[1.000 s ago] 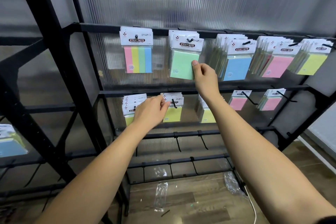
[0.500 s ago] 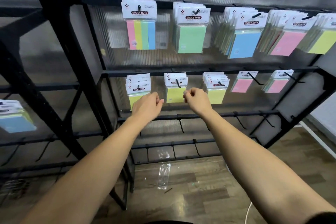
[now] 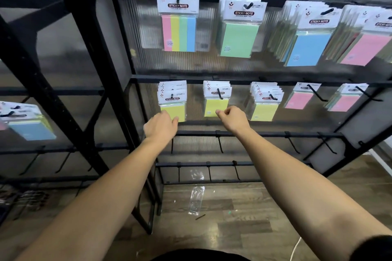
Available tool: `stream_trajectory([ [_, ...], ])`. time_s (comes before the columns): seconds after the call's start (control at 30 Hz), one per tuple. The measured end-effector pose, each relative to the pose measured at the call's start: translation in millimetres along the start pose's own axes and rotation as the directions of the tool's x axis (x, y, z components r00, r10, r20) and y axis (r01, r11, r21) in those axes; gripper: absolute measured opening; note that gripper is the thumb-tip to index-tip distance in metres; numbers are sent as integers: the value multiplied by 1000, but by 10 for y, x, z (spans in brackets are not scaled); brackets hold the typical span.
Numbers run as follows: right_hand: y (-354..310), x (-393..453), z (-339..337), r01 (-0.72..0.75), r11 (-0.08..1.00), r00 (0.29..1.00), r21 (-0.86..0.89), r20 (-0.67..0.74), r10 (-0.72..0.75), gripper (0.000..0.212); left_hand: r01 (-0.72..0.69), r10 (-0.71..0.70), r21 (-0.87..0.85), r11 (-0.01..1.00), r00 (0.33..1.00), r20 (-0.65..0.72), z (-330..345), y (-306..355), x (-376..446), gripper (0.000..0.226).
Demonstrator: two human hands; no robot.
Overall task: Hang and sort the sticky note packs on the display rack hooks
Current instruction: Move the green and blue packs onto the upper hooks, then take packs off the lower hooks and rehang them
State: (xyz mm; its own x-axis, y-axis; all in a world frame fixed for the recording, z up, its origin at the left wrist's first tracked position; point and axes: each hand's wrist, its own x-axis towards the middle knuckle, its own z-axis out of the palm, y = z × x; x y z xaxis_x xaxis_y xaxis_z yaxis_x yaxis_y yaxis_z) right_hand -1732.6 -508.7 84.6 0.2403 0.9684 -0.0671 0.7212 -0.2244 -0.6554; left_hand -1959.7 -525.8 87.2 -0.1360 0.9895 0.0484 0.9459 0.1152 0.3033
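While two rows of packs (image 3: 237,38) hang sorted, lower hooks (image 3: 219,144) stay bare; left hand (image 3: 160,126) touches yellow pack (image 3: 174,111), right hand (image 3: 232,117) curled, empty.

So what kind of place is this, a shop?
Probably a stationery shop, or a stockroom set up like one. A black display rack has rows of hooks, packs labelled "STICKY NOTE" hang sorted by colour, and empty hooks wait lower down.

single head view, looking forward and down, close to rack (image 3: 135,79).
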Motion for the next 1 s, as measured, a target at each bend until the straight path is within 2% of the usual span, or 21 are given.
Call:
stream_trajectory([
  [0.13, -32, 104, 45, -53, 999, 999, -11, 9, 53, 61, 112, -112, 11, 994, 994, 12, 1, -67, 55, 56],
  [0.23, -60, 190, 82, -74, 997, 997, -8, 14, 74, 67, 126, -126, -26, 992, 992, 0, 7, -89, 97, 61],
  [0.5, -100, 243, 104, -110, 994, 994, -16, 10, 110, 60, 79, -80, -35, 996, 996, -31, 26, -92, 158, 53],
  [0.63, -115, 166, 97, -87, 996, 995, 2, 49, 87, 43, 56, -56, -102, 993, 998, -3, 79, -109, 149, 49],
  [0.77, -72, 89, 163, -98, 975, 994, 198, 68, 86, 34, 27, -24, -204, 979, 1000, 16, 126, -128, 91, 44],
  [0.87, -36, -43, 193, -72, 967, 997, 245, 0, 74, 33, 0, 1, -256, 967, 1000, 4, 139, -165, 27, 39],
  [1.0, -2, -302, 214, -10, 974, 994, 225, -104, 34, 39, -35, 35, -279, 960, 999, -5, 116, -216, -77, 40],
])
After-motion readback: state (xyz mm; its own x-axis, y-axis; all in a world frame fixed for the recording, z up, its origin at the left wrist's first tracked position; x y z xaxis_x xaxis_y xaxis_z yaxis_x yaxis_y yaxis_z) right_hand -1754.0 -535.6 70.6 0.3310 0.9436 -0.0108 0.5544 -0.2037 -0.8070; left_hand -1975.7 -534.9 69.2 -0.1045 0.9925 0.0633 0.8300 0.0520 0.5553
